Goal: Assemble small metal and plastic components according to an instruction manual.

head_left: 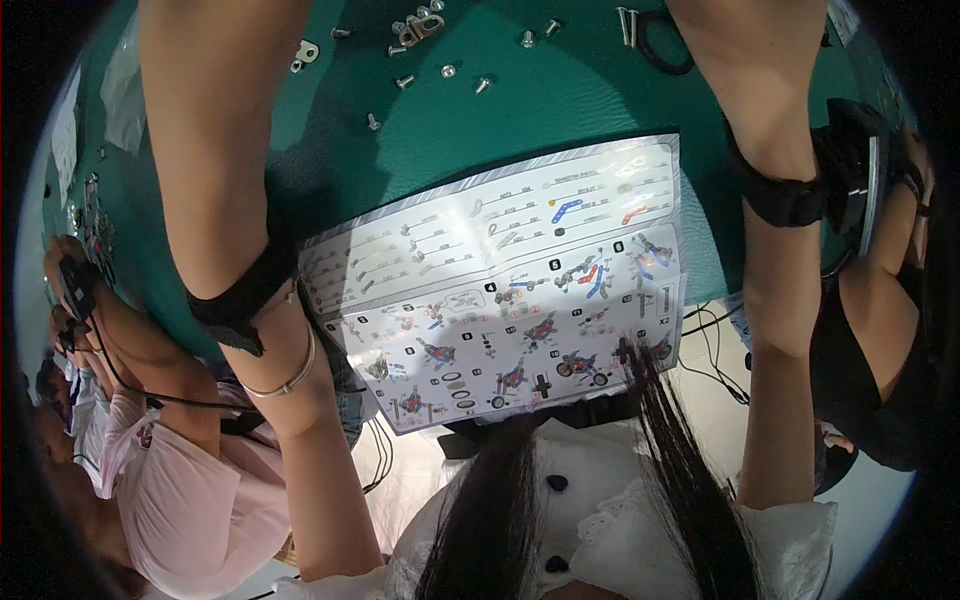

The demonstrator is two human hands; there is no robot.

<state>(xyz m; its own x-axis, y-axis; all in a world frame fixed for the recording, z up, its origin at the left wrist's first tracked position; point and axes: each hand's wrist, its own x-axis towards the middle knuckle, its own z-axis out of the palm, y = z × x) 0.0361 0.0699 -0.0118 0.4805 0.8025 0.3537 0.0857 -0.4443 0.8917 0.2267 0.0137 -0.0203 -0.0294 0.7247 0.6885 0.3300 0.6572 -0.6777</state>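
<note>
Green tabletop (570, 95) bears screws (448, 71) beyond an instruction sheet (505, 285); hands out of view, I cannot tell their grip.

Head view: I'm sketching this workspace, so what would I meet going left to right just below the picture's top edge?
Clear bag, left forearm, metal bracket, two screws, two pins, black loop, right forearm.

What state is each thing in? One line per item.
Instruction sheet: unfolded, creased, partly over the table edge
Screws: loose, scattered
Metal pins: loose, side by side
Black ring: lying flat, partly hidden
Left black strap: fastened
Right black strap: fastened
Bracelet: worn
Both hands: out of frame
</note>
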